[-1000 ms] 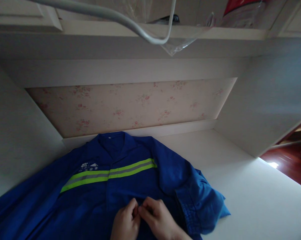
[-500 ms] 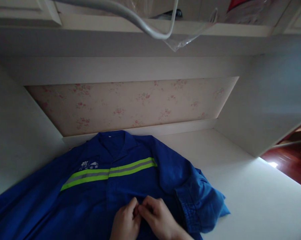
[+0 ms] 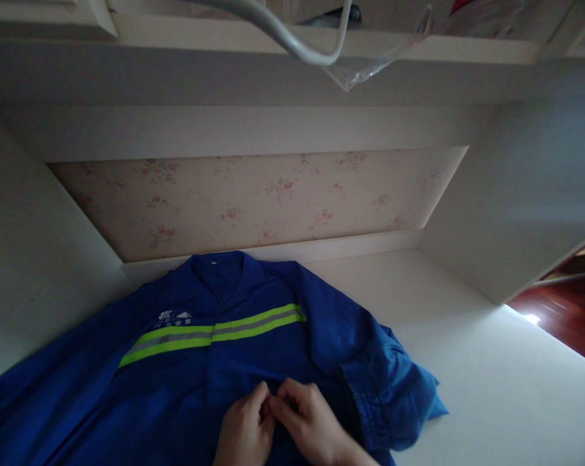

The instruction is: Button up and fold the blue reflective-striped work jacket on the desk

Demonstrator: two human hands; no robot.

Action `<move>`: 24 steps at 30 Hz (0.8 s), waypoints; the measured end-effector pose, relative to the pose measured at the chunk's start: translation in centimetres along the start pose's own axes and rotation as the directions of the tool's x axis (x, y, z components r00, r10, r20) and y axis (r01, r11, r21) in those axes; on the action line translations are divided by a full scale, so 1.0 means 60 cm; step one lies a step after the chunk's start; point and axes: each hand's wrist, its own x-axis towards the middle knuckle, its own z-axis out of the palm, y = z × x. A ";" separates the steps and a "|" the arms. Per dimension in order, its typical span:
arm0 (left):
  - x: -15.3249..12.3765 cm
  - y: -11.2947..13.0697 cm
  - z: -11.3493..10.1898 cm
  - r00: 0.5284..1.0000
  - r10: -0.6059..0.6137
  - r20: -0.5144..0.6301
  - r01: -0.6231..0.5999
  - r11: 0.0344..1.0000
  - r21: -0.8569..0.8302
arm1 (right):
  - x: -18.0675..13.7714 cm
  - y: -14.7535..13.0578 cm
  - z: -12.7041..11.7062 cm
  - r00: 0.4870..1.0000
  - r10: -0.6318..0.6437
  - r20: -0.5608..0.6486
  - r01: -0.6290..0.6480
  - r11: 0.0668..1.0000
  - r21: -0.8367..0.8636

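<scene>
Two hands meet at the bottom edge of the view, on the front of a blue work jacket [image 3: 186, 382] spread flat on a white surface [image 3: 491, 382]. The left hand [image 3: 244, 433] and the right hand [image 3: 309, 424] touch fingertip to fingertip, both pinched closed on the cloth at the jacket's centre placket, below its yellow-and-grey reflective stripe [image 3: 215, 331]. The jacket lies front up, directly under and ahead of the hands, its long axis running from the person toward the floral back panel [image 3: 253, 200], with the collar [image 3: 222, 272] pointing away at the far end. Its one sleeve [image 3: 389, 395] is folded in just right of the right hand; the other runs off to the left.
</scene>
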 end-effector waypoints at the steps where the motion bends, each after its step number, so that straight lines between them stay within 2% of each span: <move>1: 0.000 0.001 0.000 1.000 -0.001 0.004 0.001 1.000 0.002 | 0.000 0.000 0.000 1.000 0.000 -0.001 0.000 1.000 -0.001; 8: -0.001 0.006 -0.002 1.000 -0.011 0.027 0.011 1.000 0.014 | 0.001 -0.001 -0.001 1.000 0.017 0.004 -0.016 0.999 -0.035; 24: -0.003 -0.005 0.003 1.000 -0.001 -0.002 0.001 0.999 0.040 | 0.000 -0.004 -0.001 1.000 0.005 -0.001 -0.005 1.000 -0.018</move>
